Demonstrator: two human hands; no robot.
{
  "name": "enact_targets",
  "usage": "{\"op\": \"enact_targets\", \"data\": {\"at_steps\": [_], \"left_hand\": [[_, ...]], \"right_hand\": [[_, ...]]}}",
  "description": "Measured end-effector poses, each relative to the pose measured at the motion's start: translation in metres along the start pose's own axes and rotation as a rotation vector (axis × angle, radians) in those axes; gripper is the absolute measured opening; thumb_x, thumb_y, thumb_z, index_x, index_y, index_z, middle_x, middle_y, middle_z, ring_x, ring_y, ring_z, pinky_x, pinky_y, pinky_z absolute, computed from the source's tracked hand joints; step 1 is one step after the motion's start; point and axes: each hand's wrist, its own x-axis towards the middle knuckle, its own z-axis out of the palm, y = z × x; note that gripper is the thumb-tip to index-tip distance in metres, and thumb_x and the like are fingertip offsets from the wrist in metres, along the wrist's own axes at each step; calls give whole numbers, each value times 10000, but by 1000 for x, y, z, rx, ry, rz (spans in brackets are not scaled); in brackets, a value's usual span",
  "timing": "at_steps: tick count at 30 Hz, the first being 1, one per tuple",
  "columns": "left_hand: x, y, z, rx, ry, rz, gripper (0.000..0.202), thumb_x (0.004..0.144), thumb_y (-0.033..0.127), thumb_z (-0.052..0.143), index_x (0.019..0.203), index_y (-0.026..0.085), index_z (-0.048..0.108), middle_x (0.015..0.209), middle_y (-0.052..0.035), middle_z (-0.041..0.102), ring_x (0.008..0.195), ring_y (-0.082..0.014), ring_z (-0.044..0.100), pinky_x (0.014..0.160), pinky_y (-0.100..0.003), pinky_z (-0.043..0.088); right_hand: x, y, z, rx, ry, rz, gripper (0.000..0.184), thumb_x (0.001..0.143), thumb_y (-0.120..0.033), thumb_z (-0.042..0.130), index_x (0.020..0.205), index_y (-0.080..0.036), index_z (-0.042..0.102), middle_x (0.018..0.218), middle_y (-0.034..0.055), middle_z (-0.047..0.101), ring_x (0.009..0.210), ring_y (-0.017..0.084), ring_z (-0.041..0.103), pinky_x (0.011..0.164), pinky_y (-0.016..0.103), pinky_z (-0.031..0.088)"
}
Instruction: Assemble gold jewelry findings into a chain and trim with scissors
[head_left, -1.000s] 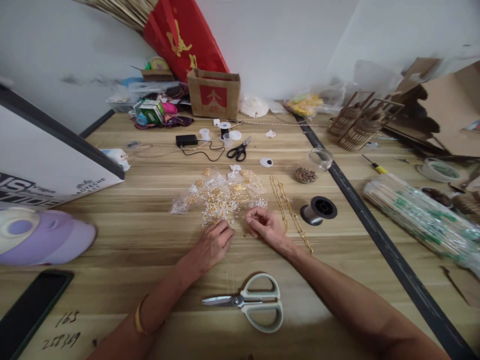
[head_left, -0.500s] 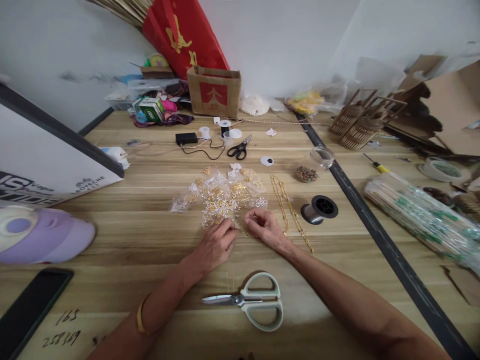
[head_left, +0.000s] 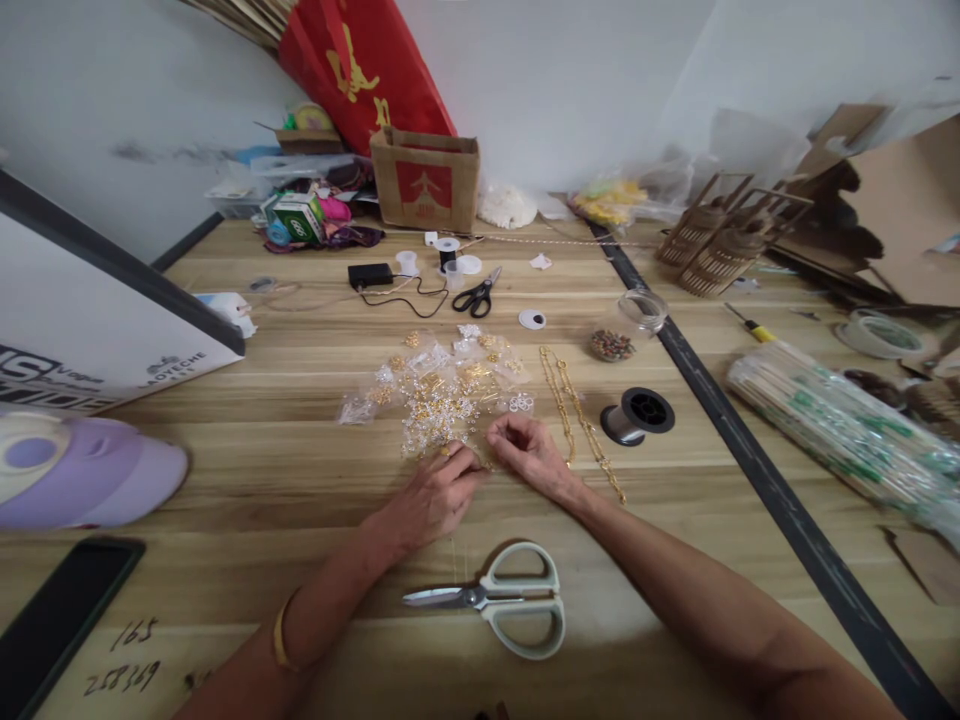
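My left hand [head_left: 439,492] rests at the near edge of a pile of clear and gold beads [head_left: 439,415], its fingers pinched together. Close by on the right, my right hand [head_left: 529,455] has thumb and forefinger curled into a pinch. Whatever lies between either set of fingertips is too small to make out. Faint thin strands show on the table just below my left hand. A gold chain [head_left: 568,400] lies beside my right hand. Nearer to me are white-handled scissors [head_left: 517,600], blades pointing left.
A spool of fine wire [head_left: 637,416] stands right of the chain. Behind it a clear jar [head_left: 613,345] lies with small dark beads. Black scissors [head_left: 478,293] lie farther back. A phone [head_left: 67,620] and a purple object [head_left: 112,470] are left; packaged sticks [head_left: 840,430] lie right.
My left hand has shifted slightly right, closer to my right hand, its fingers still pinched. My right hand stays nearly in place. The whole view has moved a little.
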Motion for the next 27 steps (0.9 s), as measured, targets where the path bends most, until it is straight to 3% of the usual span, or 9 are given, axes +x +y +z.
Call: {"op": "enact_targets", "data": {"at_steps": [6,27], "left_hand": [[1,-3,2,-40,72,-25,157,875,165,481,895,162,637,848,-54,595,875,-180,514,810,-327,465],[10,3,9,74,103,-133,165,863,236,524,759,152,621,787,-54,566,828,-198,518,793,-363,460]], "right_hand": [[-1,2,0,23,-14,3,184,822,-333,552,760,-161,543,573,-46,412,515,85,342,472,213,277],[1,-2,2,-8,-18,-15,232,801,-383,559,741,-159,546,587,-35,427,540,95,373,503,223,314]]}}
